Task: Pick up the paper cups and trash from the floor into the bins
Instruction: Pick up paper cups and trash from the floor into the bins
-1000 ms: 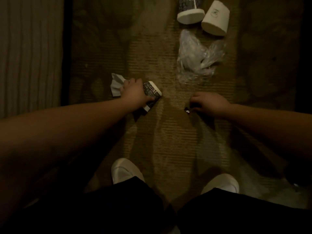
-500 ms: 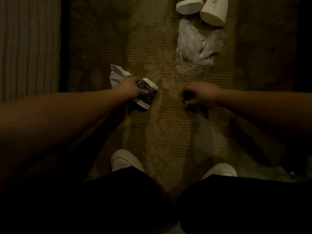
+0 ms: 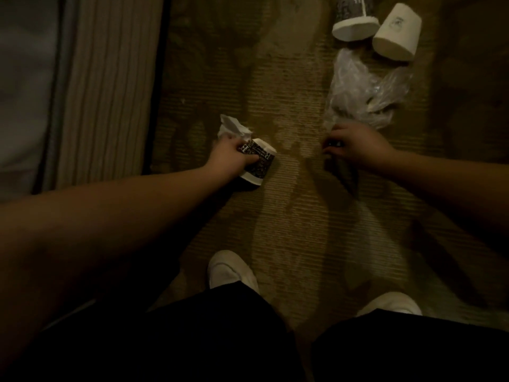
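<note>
Dim tan patterned carpet (image 3: 289, 216): the left hand (image 3: 230, 157) gripped a black-printed white paper cup (image 3: 259, 164) mid-floor beside crumpled white paper (image 3: 231, 128); the right hand (image 3: 355, 147) pinched a small dark scrap (image 3: 334, 144).

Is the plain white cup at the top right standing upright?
No, the plain white cup lies tipped on its side on the carpet, beside a patterned cup and above the clear plastic bag.
</note>
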